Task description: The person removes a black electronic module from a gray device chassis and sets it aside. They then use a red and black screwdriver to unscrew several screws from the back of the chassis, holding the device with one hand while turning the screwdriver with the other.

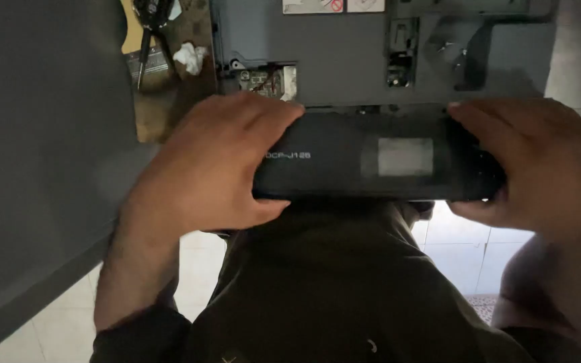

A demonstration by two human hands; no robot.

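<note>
The left hand (213, 165) is being wrapped closed around the left end of a long black plastic front panel with a pale grey rectangular window (378, 156); fingers over the top edge, thumb beneath. The right hand (532, 161) is being clamped likewise on the right end. The panel is being held level, just in front of a dark grey machine body (344, 47), above the person's dark olive clothing (331, 282). Black-handled pliers (149, 27) and a crumpled white tissue (189, 57) are lying on a brown surface (163, 101) beside the machine. Pale floor tiles (469, 249) are showing below.

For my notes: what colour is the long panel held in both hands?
Black, with a pale grey rectangular patch; the head view shows the panel.
</note>
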